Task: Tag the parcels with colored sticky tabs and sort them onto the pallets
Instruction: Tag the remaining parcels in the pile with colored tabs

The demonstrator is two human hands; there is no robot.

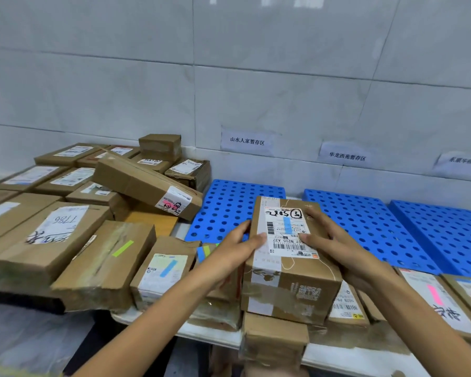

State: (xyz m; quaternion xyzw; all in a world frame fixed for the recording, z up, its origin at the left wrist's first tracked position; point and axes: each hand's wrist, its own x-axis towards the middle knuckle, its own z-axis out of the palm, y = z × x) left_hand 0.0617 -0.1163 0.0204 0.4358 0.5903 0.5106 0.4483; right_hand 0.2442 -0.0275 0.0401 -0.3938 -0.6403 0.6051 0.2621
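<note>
The pile (65,227) at left is waiting, a few parcels (161,270) already wearing tabs (123,248); the left hand (238,247) is curling round a blue-tabbed box (291,289), the right hand (335,244) clasping its other side, above the front parcels; the pallets (365,219) are showing nothing yet, so sorting looks barely begun.

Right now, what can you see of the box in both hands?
The box is brown cardboard, taped and scuffed on its near face. On top, a white shipping label carries barcodes, black handwriting and a blue tab. The left hand grips its left side, the right hand its right, thumbs on the label. It sits roughly level above other parcels, before the blue pallets; whether it rests on the parcels is unclear.
</note>
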